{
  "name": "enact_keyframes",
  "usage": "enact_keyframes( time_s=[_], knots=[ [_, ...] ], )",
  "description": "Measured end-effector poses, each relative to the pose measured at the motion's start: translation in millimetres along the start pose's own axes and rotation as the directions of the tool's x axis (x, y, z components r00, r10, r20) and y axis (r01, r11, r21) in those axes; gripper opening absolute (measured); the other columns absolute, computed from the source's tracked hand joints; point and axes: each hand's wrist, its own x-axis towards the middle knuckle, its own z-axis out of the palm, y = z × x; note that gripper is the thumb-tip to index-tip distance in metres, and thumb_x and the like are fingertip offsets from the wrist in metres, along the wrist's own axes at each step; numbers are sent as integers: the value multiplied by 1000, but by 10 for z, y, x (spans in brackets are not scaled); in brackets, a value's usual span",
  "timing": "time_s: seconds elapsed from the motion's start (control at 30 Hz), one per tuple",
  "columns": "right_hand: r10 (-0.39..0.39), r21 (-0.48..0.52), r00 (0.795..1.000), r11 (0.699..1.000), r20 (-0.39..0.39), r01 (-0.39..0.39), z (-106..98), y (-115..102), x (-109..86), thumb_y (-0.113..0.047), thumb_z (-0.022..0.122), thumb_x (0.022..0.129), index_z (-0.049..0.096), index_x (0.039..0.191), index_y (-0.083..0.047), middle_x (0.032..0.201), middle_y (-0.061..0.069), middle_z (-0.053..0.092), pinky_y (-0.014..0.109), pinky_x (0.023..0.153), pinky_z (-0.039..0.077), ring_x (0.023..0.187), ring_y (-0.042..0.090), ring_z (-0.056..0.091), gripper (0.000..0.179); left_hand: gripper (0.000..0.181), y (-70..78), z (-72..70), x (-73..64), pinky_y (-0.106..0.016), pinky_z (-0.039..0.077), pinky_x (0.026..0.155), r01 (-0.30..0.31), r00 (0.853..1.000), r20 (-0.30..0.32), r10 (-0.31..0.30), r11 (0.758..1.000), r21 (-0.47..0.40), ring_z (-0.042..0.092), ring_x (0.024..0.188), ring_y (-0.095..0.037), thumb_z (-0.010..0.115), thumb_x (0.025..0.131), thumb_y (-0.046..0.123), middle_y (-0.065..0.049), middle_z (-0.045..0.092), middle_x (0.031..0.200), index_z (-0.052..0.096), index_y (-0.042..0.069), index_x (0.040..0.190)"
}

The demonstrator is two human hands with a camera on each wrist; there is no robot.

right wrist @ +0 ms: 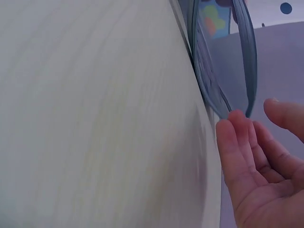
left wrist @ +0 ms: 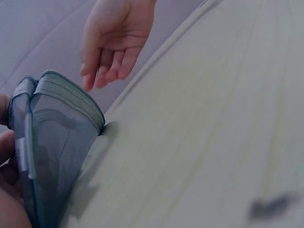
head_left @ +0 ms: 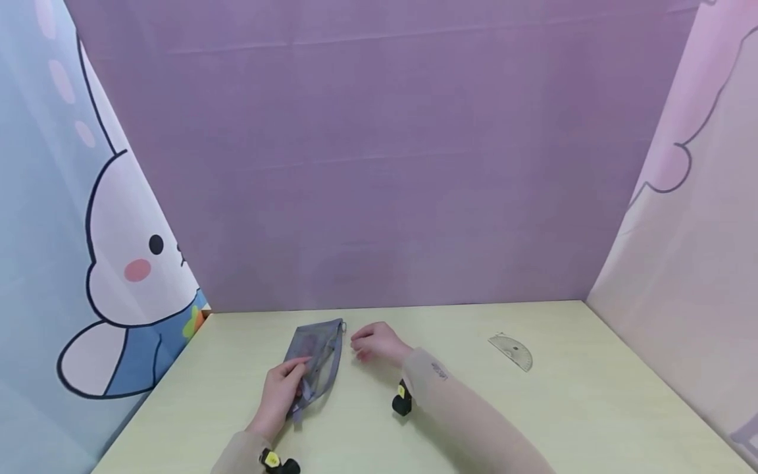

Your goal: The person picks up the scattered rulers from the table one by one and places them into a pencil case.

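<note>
A grey-blue mesh zip pouch (head_left: 303,341) stands tilted over the left part of the table, its zipped mouth spread apart on the right side. My left hand (head_left: 281,394) pinches the pouch by its near left side, thumb on the outer mesh; some of its fingers are hidden behind the fabric. Just right of the mouth is my right hand (head_left: 380,343), fingers loosely bent and apart from the pouch. Nothing shows in its palm in the left wrist view. In the right wrist view the fingertips (right wrist: 225,129) appear close to the pouch's edge (right wrist: 250,71).
A clear protractor (head_left: 512,351) lies flat on the right side of the pale wooden table (head_left: 592,408). A purple backdrop (head_left: 391,164) rises behind the table's far edge. Printed curtains (head_left: 35,263) hang at both sides. Each wrist carries a small black camera (head_left: 402,400).
</note>
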Motion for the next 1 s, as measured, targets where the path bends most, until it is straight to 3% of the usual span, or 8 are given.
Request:
enact_keyframes(
  time_s=[0.33, 0.5, 0.73, 1.0],
  knots=[
    [18, -52, 998, 998, -60, -21, -507, 57, -212, -8, 64, 90, 62, 116, 12, 104, 22, 67, 36, 72, 56, 82, 30, 68, 32, 32, -12, -5, 22, -24, 43, 57, 4, 1000, -7, -4, 1000, 8, 48, 60, -12, 55, 91, 9, -7, 60, 88, 66, -4, 118],
    [28, -99, 994, 994, -101, -38, -754, 133, -284, -11, 66, 90, 64, 115, 9, 102, 17, 68, 35, 72, 56, 84, 29, 68, 32, 33, -7, -13, 16, -24, 43, 58, 10, 1000, -2, -10, 1000, 23, 49, 62, -13, 54, 92, 10, -6, 59, 88, 65, -4, 119],
    [35, -175, 984, 982, -175, -66, -1050, 185, -409, -16, 69, 88, 68, 110, 3, 98, 8, 69, 39, 74, 55, 84, 28, 67, 30, 33, -9, -18, 24, -24, 43, 58, 11, 1000, -2, -11, 1000, 27, 49, 62, -13, 54, 92, 10, -6, 59, 86, 65, -4, 120],
    [56, -229, 966, 966, -254, -116, -1354, 248, -570, -20, 72, 86, 66, 112, 2, 102, 8, 68, 38, 75, 55, 88, 28, 66, 35, 33, -12, 2, 19, -25, 44, 58, 11, 1000, 8, -11, 1000, 29, 49, 62, -13, 54, 92, 10, -6, 59, 86, 64, -4, 121]
  ],
)
